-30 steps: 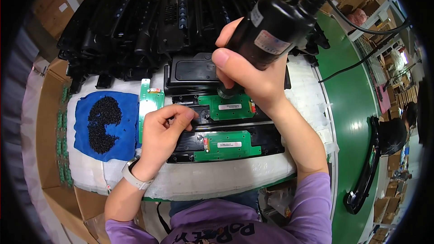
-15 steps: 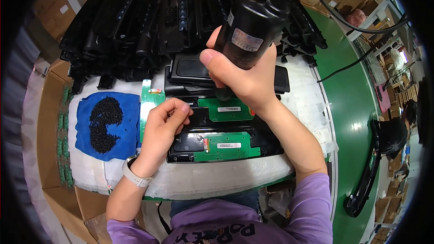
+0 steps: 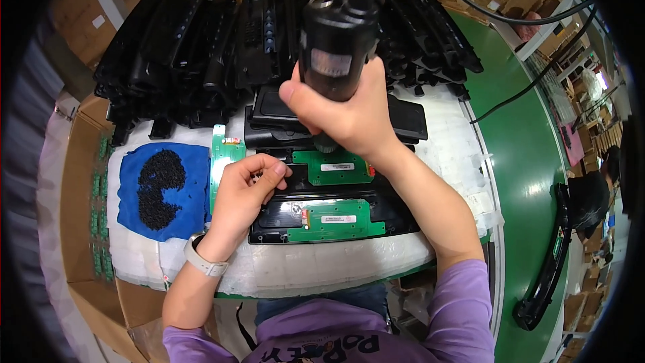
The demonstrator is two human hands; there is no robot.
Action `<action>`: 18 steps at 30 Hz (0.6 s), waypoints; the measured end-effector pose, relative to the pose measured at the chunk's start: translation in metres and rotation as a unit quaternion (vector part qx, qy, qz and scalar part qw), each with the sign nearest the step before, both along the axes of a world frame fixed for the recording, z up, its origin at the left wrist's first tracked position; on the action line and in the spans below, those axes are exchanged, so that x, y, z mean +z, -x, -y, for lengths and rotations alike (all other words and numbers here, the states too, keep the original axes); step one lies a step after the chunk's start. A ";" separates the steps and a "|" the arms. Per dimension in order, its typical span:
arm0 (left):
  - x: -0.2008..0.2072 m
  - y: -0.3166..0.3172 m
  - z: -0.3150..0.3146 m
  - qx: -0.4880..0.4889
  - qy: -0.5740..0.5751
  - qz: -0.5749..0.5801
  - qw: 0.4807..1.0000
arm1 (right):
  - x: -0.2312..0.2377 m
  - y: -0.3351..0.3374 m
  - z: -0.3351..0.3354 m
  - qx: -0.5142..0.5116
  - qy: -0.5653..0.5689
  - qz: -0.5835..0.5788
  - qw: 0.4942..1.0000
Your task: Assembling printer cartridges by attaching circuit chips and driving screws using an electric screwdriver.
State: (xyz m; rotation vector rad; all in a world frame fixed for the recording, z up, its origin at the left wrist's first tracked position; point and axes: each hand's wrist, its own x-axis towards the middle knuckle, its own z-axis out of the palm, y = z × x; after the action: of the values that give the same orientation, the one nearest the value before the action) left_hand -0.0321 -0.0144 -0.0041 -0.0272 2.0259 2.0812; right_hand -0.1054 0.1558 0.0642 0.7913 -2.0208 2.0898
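Observation:
My right hand (image 3: 349, 111) grips a black electric screwdriver (image 3: 336, 44) held upright. Its lower end stands over the upper green circuit board (image 3: 334, 169); the tip is hidden, so contact cannot be told. That board lies in a black plastic housing, and a second green circuit board (image 3: 336, 219) rests in the black housing (image 3: 396, 218) nearer me. My left hand (image 3: 248, 185) hovers by the left ends of the housings, thumb and fingers pinched together; what they hold, if anything, is too small to make out. Another green board (image 3: 218, 154) lies beside that hand.
A blue cloth (image 3: 127, 191) at the left carries a pile of small black screws (image 3: 161, 181). Many black housings (image 3: 181, 54) stand stacked at the back. A cardboard box (image 3: 84, 228) with green boards flanks the table's left. Black cables (image 3: 531, 21) hang at the right.
My right hand and the screwdriver have shifted left, and the tool looks more upright. My left hand has moved slightly right, still pinched. The boards and housings keep their places.

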 end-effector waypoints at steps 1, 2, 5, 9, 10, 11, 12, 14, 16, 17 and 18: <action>0.000 -0.001 0.000 -0.002 0.000 -0.002 1.000 | 0.000 -0.004 0.002 0.002 -0.005 -0.020 1.000; 0.001 -0.001 0.001 -0.004 -0.001 -0.004 1.000 | 0.001 -0.007 0.003 0.004 -0.010 -0.040 0.999; -0.001 -0.003 0.001 0.019 -0.049 -0.009 0.999 | 0.004 -0.007 -0.001 0.033 0.027 -0.032 0.999; 0.003 -0.005 0.002 0.014 -0.061 -0.034 0.997 | 0.020 -0.011 -0.022 0.132 0.169 0.029 0.976; 0.006 -0.006 0.002 0.003 -0.062 -0.037 0.997 | 0.021 -0.011 -0.026 0.167 0.241 0.039 0.955; 0.008 -0.007 0.002 -0.009 -0.063 -0.040 0.997 | 0.023 -0.011 -0.029 0.187 0.275 0.043 0.942; 0.009 -0.008 0.002 -0.009 -0.064 -0.039 0.997 | 0.025 -0.013 -0.031 0.207 0.309 0.047 0.927; 0.009 -0.010 0.002 -0.029 -0.096 -0.034 0.994 | 0.026 -0.017 -0.028 0.186 0.354 0.066 0.914; 0.008 -0.011 0.002 -0.028 -0.091 -0.035 0.995 | 0.023 -0.017 -0.028 0.189 0.365 0.066 0.909; 0.008 -0.012 0.002 -0.027 -0.085 -0.037 0.995 | 0.022 -0.018 -0.027 0.189 0.365 0.067 0.909; 0.008 -0.012 0.003 -0.026 -0.085 -0.037 0.995 | 0.021 -0.018 -0.026 0.191 0.368 0.067 0.908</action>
State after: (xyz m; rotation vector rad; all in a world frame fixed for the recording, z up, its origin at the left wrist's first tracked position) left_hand -0.0200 -0.0169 0.0043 0.1316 1.8605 2.2438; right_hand -0.0876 0.1818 0.0853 0.9427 -0.9793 2.8809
